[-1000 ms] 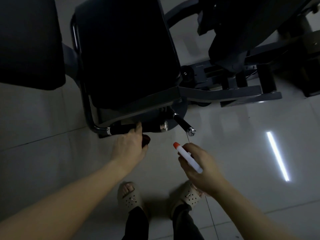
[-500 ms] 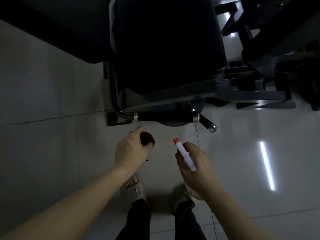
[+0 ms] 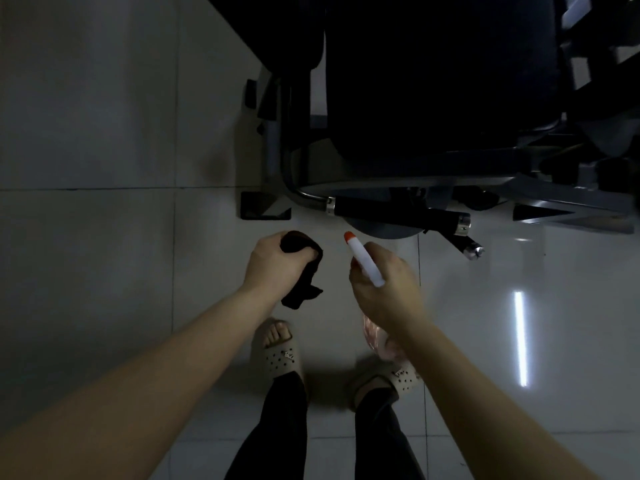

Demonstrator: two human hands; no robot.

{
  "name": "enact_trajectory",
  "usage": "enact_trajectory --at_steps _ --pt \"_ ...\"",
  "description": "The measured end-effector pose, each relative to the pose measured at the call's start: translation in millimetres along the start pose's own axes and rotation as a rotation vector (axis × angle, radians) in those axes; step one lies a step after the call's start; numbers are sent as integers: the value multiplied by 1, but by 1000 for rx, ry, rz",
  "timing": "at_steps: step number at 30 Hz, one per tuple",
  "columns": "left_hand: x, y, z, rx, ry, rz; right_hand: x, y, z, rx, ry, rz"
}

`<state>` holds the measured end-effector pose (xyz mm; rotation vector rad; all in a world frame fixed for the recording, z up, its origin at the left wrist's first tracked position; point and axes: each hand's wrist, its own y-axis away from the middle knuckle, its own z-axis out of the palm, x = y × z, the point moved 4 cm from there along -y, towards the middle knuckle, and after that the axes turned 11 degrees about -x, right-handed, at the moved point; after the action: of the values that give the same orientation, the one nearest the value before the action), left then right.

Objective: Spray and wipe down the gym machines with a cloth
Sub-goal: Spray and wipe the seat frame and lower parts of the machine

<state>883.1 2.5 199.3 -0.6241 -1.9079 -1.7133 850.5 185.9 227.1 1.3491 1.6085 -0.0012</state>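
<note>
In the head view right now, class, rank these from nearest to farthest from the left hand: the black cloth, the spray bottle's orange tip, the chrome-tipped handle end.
1. Black cloth: bunched in the left hand itself.
2. Orange tip: just to its right, atop the spray bottle held by the right hand.
3. Chrome-tipped handle end: farthest right, under the machine.

Dim, underexposed shot. Machine seat (image 3: 440, 81) was near-black, detail lost. Glossy floor tiles (image 3: 86, 271) carried a bright strip-light reflection (image 3: 520, 337) at right, slight glare around it. Soft overall, noisy shadows; wide-angle bending showed at the edges.
</note>
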Motion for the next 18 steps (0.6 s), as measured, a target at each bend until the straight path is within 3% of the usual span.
enact_trajectory --at_steps 8,18 --pt "11 0 9 -50 63 -20 -13 -3 -73 -191 -310 145" --pt "33 -8 47 -63 104 -48 -3 -35 -145 -469 139 125"
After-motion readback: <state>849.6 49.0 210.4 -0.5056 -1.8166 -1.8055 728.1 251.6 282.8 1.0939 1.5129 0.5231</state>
